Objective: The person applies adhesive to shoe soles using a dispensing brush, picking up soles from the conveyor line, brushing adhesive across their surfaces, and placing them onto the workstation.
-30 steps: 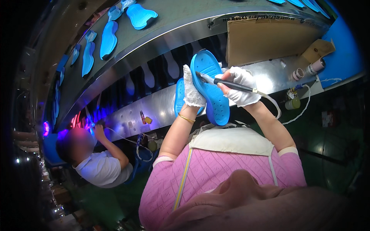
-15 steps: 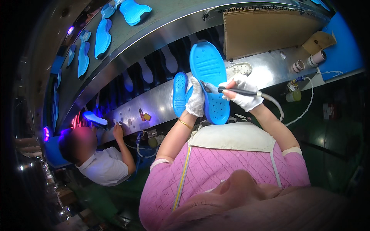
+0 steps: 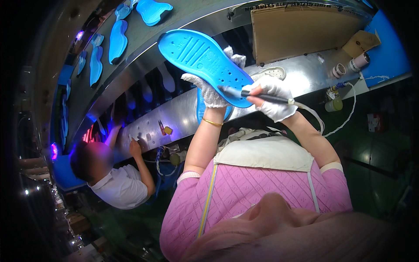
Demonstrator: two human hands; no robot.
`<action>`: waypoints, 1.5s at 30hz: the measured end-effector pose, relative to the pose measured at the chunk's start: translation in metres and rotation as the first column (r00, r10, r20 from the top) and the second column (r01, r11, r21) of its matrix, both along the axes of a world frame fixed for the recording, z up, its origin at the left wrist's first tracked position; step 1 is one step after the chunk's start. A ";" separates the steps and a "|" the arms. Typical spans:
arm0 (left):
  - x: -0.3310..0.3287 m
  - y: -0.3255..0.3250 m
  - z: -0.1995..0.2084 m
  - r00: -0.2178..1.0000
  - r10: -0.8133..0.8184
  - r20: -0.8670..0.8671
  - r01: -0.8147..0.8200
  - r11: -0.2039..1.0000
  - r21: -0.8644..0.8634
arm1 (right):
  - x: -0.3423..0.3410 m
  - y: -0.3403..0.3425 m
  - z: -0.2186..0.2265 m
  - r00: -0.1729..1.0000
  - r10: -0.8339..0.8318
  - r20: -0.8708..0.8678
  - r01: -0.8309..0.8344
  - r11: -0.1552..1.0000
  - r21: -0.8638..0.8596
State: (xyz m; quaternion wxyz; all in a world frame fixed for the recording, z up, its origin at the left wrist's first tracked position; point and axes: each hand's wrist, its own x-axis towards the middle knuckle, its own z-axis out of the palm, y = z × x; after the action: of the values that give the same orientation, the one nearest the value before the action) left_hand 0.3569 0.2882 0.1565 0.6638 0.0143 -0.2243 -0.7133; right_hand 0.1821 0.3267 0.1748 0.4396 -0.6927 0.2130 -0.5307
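Observation:
My left hand (image 3: 209, 89), in a white glove, grips a bright blue shoe sole (image 3: 203, 61) from beneath and holds it up, tread side facing me. My right hand (image 3: 273, 98), also gloved, is shut on a dark pen-shaped tool (image 3: 257, 95) whose tip touches the sole's near edge. A white cord (image 3: 314, 118) trails from the tool toward my right. Behind my left wrist a second blue sole (image 3: 201, 114) lies on the metal bench (image 3: 183, 118).
Several blue soles (image 3: 118, 39) ride a curved conveyor above the bench. A cardboard panel (image 3: 297, 32) stands at the back right, with tape rolls (image 3: 349, 65) and a small can (image 3: 334, 105) beside it. A co-worker in white (image 3: 118, 185) works at the left.
I have lifted the blue sole higher and tilted it leftward. The tool has stayed at the sole's near edge. The co-worker at the left has shifted arms.

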 end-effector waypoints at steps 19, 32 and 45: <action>0.029 -0.010 0.012 0.868 0.044 0.494 0.055 0.982 -0.183 | -0.019 0.001 -0.005 0.997 0.064 -0.045 -0.041 0.921 0.386; 0.024 -0.024 0.041 0.460 -0.093 0.883 0.094 0.994 0.056 | -0.020 -0.014 0.004 0.944 0.256 -0.208 -0.158 0.904 0.398; 0.025 -0.033 0.043 0.249 -0.174 0.953 -0.034 0.982 0.188 | -0.020 -0.024 0.005 0.910 0.272 -0.313 -0.160 0.926 0.342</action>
State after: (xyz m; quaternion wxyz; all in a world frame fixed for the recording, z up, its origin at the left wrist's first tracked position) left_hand 0.3814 0.2553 0.1992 0.3515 0.4938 -0.5218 -0.6003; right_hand 0.1618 0.3023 0.1798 0.5533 -0.7190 0.2901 -0.3045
